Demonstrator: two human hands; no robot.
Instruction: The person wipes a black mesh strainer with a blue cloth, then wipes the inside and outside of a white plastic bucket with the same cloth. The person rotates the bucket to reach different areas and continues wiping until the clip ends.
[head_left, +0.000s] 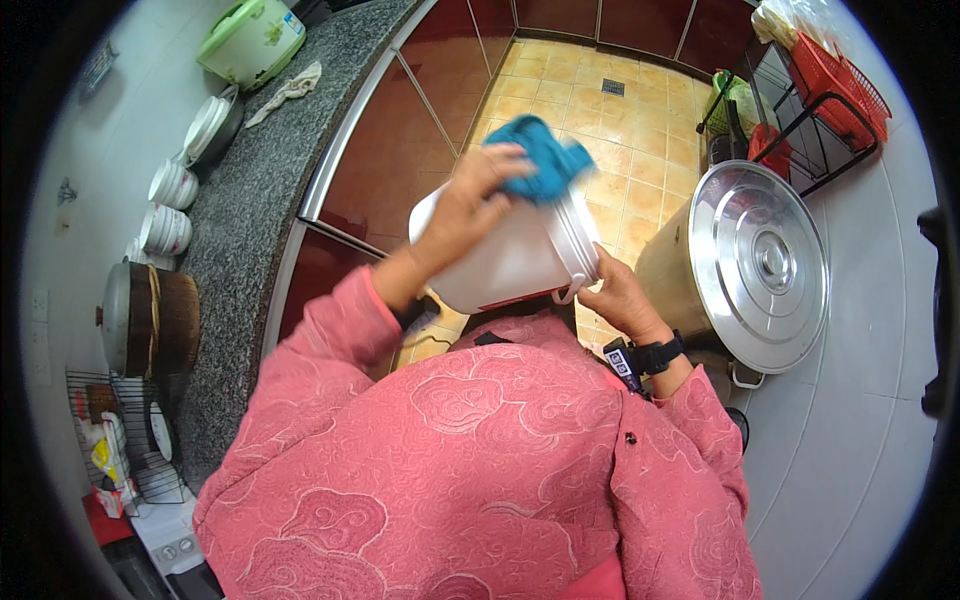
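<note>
A white plastic bucket (499, 259) is tilted on its side in front of my body, its ridged rim turned to the right. My left hand (469, 195) holds a teal cloth (541, 159), bunched up and blurred, at the upper side of the bucket near the rim. With its fingers at the lower part of the rim, beside the handle's end, my right hand (626, 292) grips the bucket. The inside of the bucket faces away and is hidden.
A large lidded metal pot (757, 315) stands close on the right, below a black rack (814, 161) with red baskets (836, 94). Along the left runs a granite counter (247, 202) with stacked bowls (166, 229), a wooden steamer (176, 319) and a green-and-white container (251, 49).
</note>
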